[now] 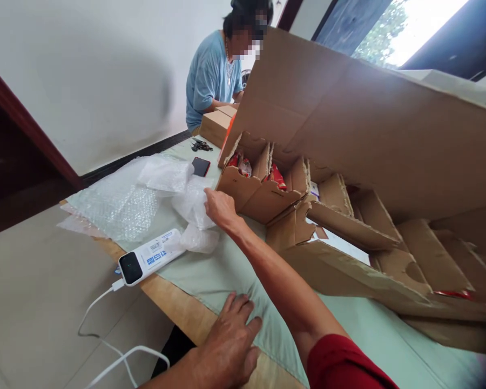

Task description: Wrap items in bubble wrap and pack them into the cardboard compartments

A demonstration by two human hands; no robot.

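Note:
My right hand (221, 208) reaches across the table with its fingers closed on the edge of some clear bubble wrap (192, 202). The wrap lies in loose folds, and a larger flat sheet spreads left of it to the table's edge. My left hand (230, 332) rests at the near edge of the green cloth (198, 275), fingers stretched out and holding nothing. Left of my right hand lies a white device with a dark screen (154, 256), partly covered by wrap, with a white cable plugged into its end.
A large cardboard box (332, 108) with several divided compartments fills the right side; red packets (276, 177) sit in some. A phone (201, 166) and a bunch of keys (201, 145) lie farther back. Another person (210, 75) sits at the far end beside a smaller box (216, 127).

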